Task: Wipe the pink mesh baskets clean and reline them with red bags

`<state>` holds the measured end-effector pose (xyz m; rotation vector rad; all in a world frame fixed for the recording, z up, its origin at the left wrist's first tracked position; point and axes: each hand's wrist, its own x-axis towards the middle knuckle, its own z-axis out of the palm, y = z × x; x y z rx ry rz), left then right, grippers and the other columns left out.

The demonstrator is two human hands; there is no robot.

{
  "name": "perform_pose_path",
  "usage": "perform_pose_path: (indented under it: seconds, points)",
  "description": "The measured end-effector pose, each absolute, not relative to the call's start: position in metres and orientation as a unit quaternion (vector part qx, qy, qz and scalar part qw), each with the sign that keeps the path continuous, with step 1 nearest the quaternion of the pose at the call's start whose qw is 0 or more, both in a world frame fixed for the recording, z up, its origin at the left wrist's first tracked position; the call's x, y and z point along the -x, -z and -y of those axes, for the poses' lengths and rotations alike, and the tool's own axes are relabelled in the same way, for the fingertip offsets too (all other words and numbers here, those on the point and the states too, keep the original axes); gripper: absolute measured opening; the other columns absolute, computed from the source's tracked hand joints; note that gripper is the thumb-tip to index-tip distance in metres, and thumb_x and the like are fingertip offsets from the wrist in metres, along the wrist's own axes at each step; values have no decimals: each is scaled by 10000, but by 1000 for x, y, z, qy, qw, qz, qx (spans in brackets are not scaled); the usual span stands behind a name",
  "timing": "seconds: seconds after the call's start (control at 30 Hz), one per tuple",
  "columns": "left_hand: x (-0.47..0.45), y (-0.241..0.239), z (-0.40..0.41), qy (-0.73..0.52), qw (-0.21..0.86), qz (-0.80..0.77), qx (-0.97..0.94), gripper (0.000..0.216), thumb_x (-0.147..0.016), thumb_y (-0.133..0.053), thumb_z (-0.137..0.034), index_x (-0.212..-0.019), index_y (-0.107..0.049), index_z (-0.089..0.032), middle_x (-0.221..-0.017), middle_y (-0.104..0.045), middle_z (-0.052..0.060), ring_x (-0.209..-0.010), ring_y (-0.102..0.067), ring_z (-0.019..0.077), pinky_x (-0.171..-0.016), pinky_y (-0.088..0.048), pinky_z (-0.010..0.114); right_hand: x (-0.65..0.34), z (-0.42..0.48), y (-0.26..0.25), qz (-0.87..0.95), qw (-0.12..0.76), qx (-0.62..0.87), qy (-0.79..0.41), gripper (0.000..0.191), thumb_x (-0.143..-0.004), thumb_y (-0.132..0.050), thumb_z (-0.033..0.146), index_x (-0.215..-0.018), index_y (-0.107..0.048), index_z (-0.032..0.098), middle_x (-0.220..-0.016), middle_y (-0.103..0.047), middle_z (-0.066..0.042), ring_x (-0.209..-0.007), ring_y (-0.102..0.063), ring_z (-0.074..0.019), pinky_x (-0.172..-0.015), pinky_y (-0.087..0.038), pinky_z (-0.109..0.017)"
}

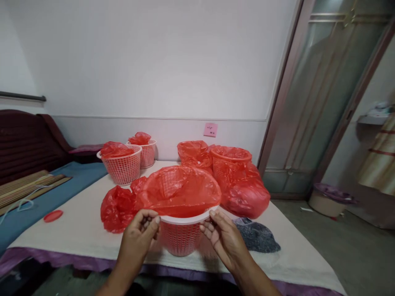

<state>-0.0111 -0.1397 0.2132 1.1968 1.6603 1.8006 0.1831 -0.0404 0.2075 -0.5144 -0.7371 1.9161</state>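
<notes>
Head view is showing the left hand (139,233) and right hand (222,235) pinching a thin, flimsy red plastic bag (180,190) at the stiff white rim of a light pink lattice basket (180,238), sitting just left of a grey cloth (257,237).

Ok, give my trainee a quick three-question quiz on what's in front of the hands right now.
1. True or false: both hands touch the rim of the near basket.
2. What colour is the plastic bag set in that basket?
3. What lies on the bed just right of the right hand: A) a grey cloth, B) a pink note, C) a red lid?

Key: 1. True; the left hand pinches the rim at one side, the right hand at the other. 2. Red. 3. A, the grey cloth.
</notes>
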Motion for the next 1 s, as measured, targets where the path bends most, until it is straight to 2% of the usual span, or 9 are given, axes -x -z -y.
perform_pose_path:
  seconds: [0.07,0.23,0.33,0.43,0.5,0.57,0.63,0.73,1.0]
  points:
    - [17,-219,140,-653,197,-599,-420,206,-790,-642,-418,-846,-601,-224,-670,-593,-16,-584,-556,147,-558,-468,261,-183,40,-209,316,489,220,-783,250,-649,-846,294,-722,-641,172,-668,-671,-1,-648,-646,-124,-641,-553,-239]
    - [36,-219,141,-543,-50,-616,-569,308,-861,-567,-275,-1167,-592,-248,-1097,-537,65,-918,-575,184,-631,-493,244,-188,32,-207,384,468,252,-755,287,-686,-817,376,-758,-635,166,-682,-648,-3,-645,-626,-118,-604,-523,-222]
    - [48,-209,138,-469,-128,-605,-631,359,-897,-493,-188,-1250,-532,-240,-1185,-468,93,-1033,-553,199,-704,-518,268,-196,26,-199,459,452,289,-708,327,-728,-759,467,-747,-616,174,-681,-631,-9,-624,-605,-128,-561,-490,-230]
    - [55,-200,137,-442,-146,-590,-660,394,-903,-473,-132,-1279,-482,-246,-1166,-499,94,-1061,-558,204,-817,-521,319,-210,19,-193,569,517,348,-536,278,-770,-704,460,-758,-600,203,-688,-622,-16,-618,-581,-154,-559,-470,-265]
    - [56,-197,137,-437,-159,-587,-663,467,-895,-490,-122,-1338,-422,-254,-1169,-531,102,-1081,-560,222,-833,-522,340,-218,13,-193,639,579,372,-345,175,-806,-669,372,-887,-622,225,-818,-636,-37,-709,-594,-183,-644,-487,-307]
    - [56,-197,137,-429,-182,-582,-666,532,-883,-508,-114,-1377,-378,-260,-1172,-564,107,-1103,-562,239,-848,-518,356,-223,7,-196,700,594,357,-170,246,-849,-600,277,-1093,-605,249,-1010,-614,-68,-847,-597,-211,-766,-493,-361]
    - [56,-198,137,-415,-213,-576,-671,538,-872,-521,-101,-1370,-388,-258,-1144,-598,103,-1081,-583,239,-851,-515,353,-223,1,-199,764,559,315,-67,343,-880,-518,193,-1214,-556,258,-1113,-578,-89,-967,-579,-232,-859,-478,-409]
    - [57,-200,134,-398,-251,-569,-675,465,-858,-542,-82,-1293,-450,-218,-1078,-632,101,-1023,-612,224,-845,-512,330,-217,-8,-199,814,512,274,-7,345,-888,-446,107,-1186,-554,244,-1105,-564,-94,-1043,-555,-238,-903,-471,-426]
    - [53,-208,139,-404,-223,-544,-701,235,-862,-554,-61,-1045,-527,-205,-998,-614,63,-976,-594,165,-875,-480,284,-217,-6,-197,799,542,260,23,181,-908,-441,81,-985,-516,227,-914,-569,-46,-889,-552,-194,-796,-470,-341]
